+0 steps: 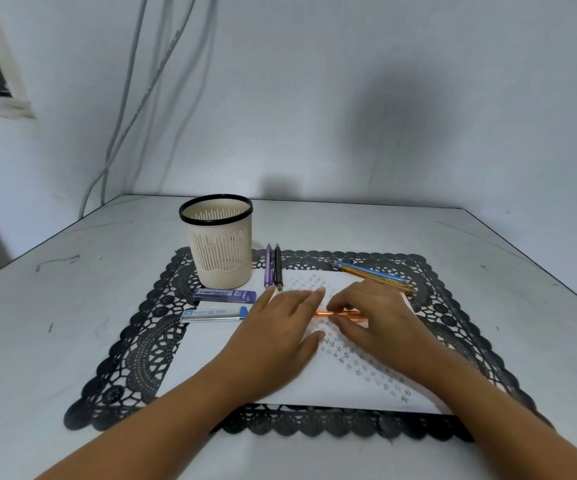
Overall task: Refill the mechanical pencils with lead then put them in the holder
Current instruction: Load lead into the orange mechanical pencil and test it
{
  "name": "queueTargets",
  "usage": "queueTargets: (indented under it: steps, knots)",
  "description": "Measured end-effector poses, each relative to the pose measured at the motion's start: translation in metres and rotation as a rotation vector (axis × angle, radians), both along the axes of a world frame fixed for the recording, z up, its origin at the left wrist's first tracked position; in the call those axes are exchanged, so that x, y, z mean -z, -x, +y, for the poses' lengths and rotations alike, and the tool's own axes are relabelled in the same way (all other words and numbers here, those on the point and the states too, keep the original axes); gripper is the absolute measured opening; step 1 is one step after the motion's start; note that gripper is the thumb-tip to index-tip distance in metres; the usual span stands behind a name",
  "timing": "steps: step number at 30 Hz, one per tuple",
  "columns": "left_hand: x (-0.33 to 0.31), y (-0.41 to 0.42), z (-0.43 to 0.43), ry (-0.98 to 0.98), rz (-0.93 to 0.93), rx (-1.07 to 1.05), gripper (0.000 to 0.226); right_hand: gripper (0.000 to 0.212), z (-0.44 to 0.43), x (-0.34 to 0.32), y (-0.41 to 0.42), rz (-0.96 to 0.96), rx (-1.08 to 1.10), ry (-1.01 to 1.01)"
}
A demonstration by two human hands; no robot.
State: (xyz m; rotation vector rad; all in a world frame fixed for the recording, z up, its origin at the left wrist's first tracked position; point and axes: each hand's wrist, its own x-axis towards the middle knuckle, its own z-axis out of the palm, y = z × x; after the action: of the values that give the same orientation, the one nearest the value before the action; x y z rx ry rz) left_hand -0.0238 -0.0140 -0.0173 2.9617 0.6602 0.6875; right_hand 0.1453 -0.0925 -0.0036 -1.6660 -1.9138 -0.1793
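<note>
The orange pencil is pinched on the paper by the curled right hand, the left hand laid flat just beside it, and could be rolled away if that pinch is loosened.

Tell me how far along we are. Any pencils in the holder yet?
Nothing looks done: no pencil shows above the holder. In hand: the right hand pinches the orange pencil on the paper, left hand flat beside it. Left: purple pencil, black pencil, blue pencil and gold pencil lie loose; the dark lead case and clear lead case sit by the holder.
</note>
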Motion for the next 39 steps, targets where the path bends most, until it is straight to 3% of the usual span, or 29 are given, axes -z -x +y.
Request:
queueTargets:
  steps: [5, 10, 15, 17, 22, 33, 39]
  knots:
    - [-0.004, -0.001, -0.001, 0.071, -0.067, 0.006, 0.035, 0.008, -0.002, -0.003, 0.007, 0.168, -0.017, -0.035]
    - [-0.006, 0.002, 0.003, 0.196, -0.188, -0.002, 0.028, 0.016, -0.006, -0.011, 0.000, 0.423, 0.070, 0.017]
    - [-0.004, 0.003, 0.013, 0.230, -0.203, -0.026, 0.027, 0.017, -0.009, -0.016, -0.009, 0.881, 0.025, 0.054]
    - [-0.004, 0.004, 0.014, 0.240, -0.206, -0.033, 0.028, 0.018, -0.010, -0.017, -0.010, 0.978, 0.010, 0.063]
    - [-0.005, 0.005, 0.012, 0.237, -0.217, -0.022, 0.027, 0.020, -0.008, -0.018, -0.006, 1.022, 0.004, 0.052]
    - [-0.004, 0.002, 0.011, 0.224, -0.240, -0.003, 0.026, 0.009, -0.009, -0.017, -0.005, 0.887, 0.077, 0.052]
    - [-0.003, 0.002, 0.011, 0.214, -0.238, -0.002, 0.026, 0.015, -0.008, -0.017, -0.009, 0.903, 0.156, 0.029]
